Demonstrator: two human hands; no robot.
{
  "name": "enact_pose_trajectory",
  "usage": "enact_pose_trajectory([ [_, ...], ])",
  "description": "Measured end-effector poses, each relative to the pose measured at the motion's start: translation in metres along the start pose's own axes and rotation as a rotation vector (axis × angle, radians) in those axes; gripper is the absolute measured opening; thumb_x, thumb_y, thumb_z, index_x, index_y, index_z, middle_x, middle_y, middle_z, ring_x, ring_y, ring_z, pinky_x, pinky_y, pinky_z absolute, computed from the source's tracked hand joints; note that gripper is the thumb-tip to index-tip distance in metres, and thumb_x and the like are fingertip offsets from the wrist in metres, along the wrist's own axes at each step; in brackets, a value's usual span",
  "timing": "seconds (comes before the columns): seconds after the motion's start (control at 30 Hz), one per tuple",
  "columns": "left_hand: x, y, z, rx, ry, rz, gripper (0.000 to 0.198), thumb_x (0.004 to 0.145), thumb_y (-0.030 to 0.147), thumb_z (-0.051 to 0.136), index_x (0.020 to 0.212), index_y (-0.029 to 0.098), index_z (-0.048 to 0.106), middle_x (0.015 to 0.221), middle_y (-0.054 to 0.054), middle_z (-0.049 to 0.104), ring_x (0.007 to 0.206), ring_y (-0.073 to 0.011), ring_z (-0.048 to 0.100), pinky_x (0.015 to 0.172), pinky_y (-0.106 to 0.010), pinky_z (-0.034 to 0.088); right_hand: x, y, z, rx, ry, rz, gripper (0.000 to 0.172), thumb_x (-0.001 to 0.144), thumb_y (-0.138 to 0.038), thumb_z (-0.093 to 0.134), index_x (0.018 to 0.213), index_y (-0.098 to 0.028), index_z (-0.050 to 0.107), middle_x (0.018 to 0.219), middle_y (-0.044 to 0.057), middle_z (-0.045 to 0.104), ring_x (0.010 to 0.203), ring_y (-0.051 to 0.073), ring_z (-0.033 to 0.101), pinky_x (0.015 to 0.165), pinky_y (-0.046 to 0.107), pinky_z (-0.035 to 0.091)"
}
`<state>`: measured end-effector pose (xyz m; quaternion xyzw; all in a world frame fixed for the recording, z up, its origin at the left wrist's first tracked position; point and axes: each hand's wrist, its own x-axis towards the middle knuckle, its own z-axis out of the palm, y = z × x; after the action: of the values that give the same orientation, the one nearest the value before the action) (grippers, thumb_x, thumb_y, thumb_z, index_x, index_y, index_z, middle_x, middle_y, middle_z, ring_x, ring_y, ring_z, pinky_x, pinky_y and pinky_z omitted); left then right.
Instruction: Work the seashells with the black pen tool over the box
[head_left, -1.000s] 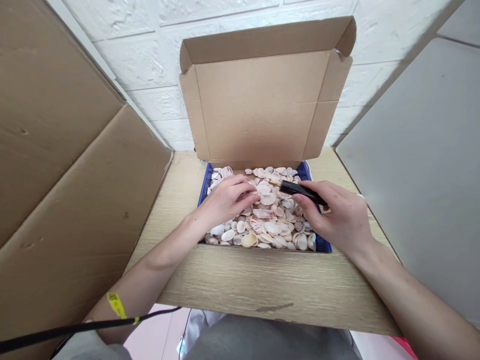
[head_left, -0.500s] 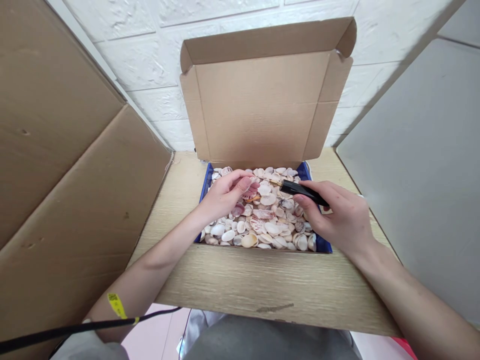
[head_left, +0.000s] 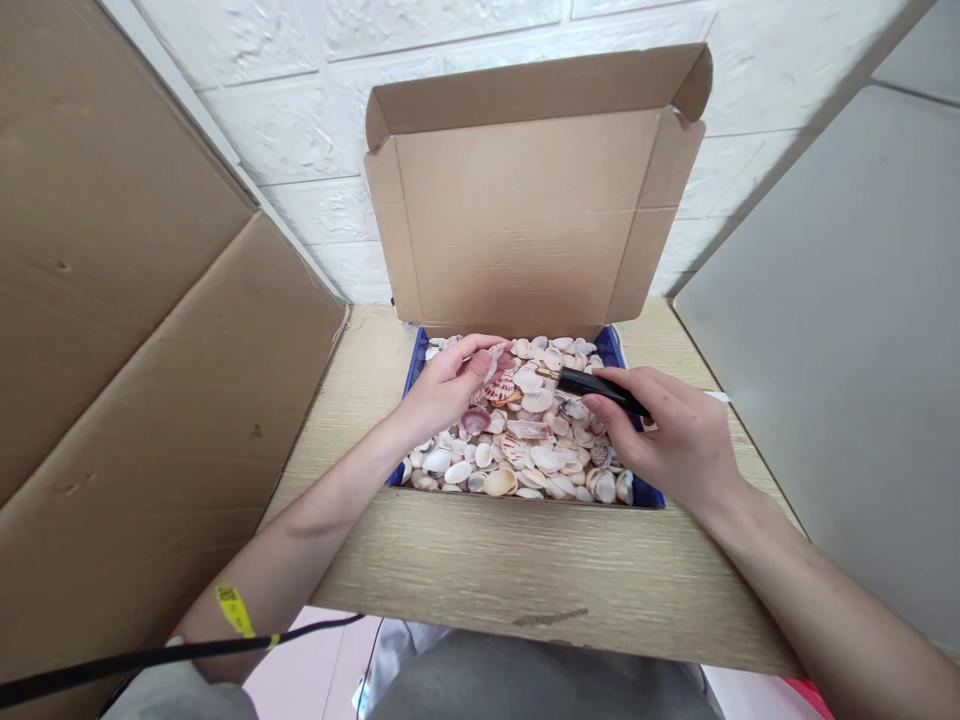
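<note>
Between the thumb and fingers of my left hand (head_left: 448,385) is a pale seashell (head_left: 494,362), raised above the shells in the box. My right hand (head_left: 679,430) grips a black pen-shaped tool (head_left: 600,388) with a thin brass-coloured tip, which looks like a mini drill. Its tip points left toward the held shell, with a gap between them. Below both hands, many loose seashells (head_left: 546,459) in white, cream, pink and brown fill a shallow box with blue inner sides (head_left: 646,491). Striped scallop shells lie near my left hand.
The box's cardboard lid (head_left: 525,210) stands open at the back, against a white brick-patterned wall (head_left: 292,130). A tall cardboard panel (head_left: 187,390) rises on the left and a grey panel (head_left: 840,330) on the right. A black cable (head_left: 150,657) crosses at lower left.
My left hand has turned the shell, which now shows more upright between the fingers. The tool in my right hand has shifted slightly left and down.
</note>
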<state>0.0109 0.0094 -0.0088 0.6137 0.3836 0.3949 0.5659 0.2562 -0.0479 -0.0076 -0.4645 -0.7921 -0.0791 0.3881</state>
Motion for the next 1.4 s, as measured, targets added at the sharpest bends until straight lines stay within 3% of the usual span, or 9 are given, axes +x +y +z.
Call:
enact_pose_trajectory([
  [0.1,-0.002,0.006,0.003,0.003,-0.039,-0.067,0.053,0.087,0.057,0.064,0.118,0.013,0.064,0.11,-0.014,0.072,0.098,-0.0217,0.069,0.068,-0.027,0.056,-0.001,0.001,0.003,0.007,-0.011,-0.027,0.018,0.091,-0.027,0.065,0.107,-0.019,0.066,0.085,0.005,0.074,0.069,0.018,0.069,0.056,0.028,0.053],
  [0.17,-0.005,0.009,0.005,-0.042,-0.069,-0.141,0.055,0.086,0.057,0.065,0.122,0.016,0.062,0.11,-0.013,0.071,0.081,-0.0173,0.067,0.05,-0.021,0.049,-0.001,0.001,0.003,-0.006,0.013,-0.045,0.021,0.09,-0.026,0.067,0.109,-0.018,0.065,0.089,0.007,0.074,0.073,0.02,0.07,0.062,0.03,0.055],
  [0.23,-0.006,0.011,0.007,-0.064,-0.098,-0.18,0.054,0.084,0.057,0.067,0.119,0.016,0.063,0.111,-0.012,0.071,0.067,-0.0113,0.061,0.044,-0.019,0.044,0.0,0.003,0.003,-0.02,0.033,-0.058,0.023,0.089,-0.025,0.068,0.112,-0.02,0.065,0.093,0.008,0.074,0.078,0.021,0.07,0.068,0.033,0.057],
  [0.5,-0.006,0.014,0.008,-0.033,-0.134,-0.189,0.05,0.079,0.051,0.075,0.111,0.013,0.07,0.084,-0.004,0.069,0.05,-0.004,0.048,0.041,-0.018,0.038,0.003,0.006,0.001,-0.046,0.074,-0.102,0.031,0.088,-0.021,0.068,0.119,-0.025,0.062,0.1,0.009,0.074,0.086,0.025,0.07,0.075,0.041,0.057],
  [0.9,-0.006,0.013,0.007,-0.024,-0.137,-0.209,0.052,0.078,0.049,0.076,0.116,0.014,0.074,0.087,-0.007,0.073,0.047,-0.0038,0.046,0.042,-0.019,0.036,0.005,0.004,-0.001,-0.006,0.08,-0.15,0.033,0.088,-0.019,0.069,0.118,-0.028,0.062,0.099,0.007,0.074,0.085,0.023,0.069,0.073,0.038,0.056],
  [1.03,-0.007,0.016,0.008,0.021,-0.147,-0.206,0.053,0.079,0.049,0.074,0.118,0.013,0.073,0.083,-0.006,0.072,0.047,-0.0046,0.047,0.042,-0.02,0.035,0.005,0.004,0.0,0.03,0.055,-0.19,0.033,0.087,-0.02,0.069,0.119,-0.027,0.062,0.099,0.006,0.074,0.081,0.021,0.068,0.071,0.036,0.056],
  [1.4,-0.007,0.008,0.006,-0.025,-0.142,-0.178,0.056,0.078,0.054,0.074,0.118,0.014,0.073,0.085,-0.006,0.071,0.046,-0.004,0.044,0.042,-0.021,0.037,0.001,0.008,0.0,0.016,-0.067,-0.126,0.022,0.093,-0.034,0.064,0.112,-0.023,0.066,0.093,0.006,0.075,0.078,0.021,0.071,0.066,0.033,0.058],
])
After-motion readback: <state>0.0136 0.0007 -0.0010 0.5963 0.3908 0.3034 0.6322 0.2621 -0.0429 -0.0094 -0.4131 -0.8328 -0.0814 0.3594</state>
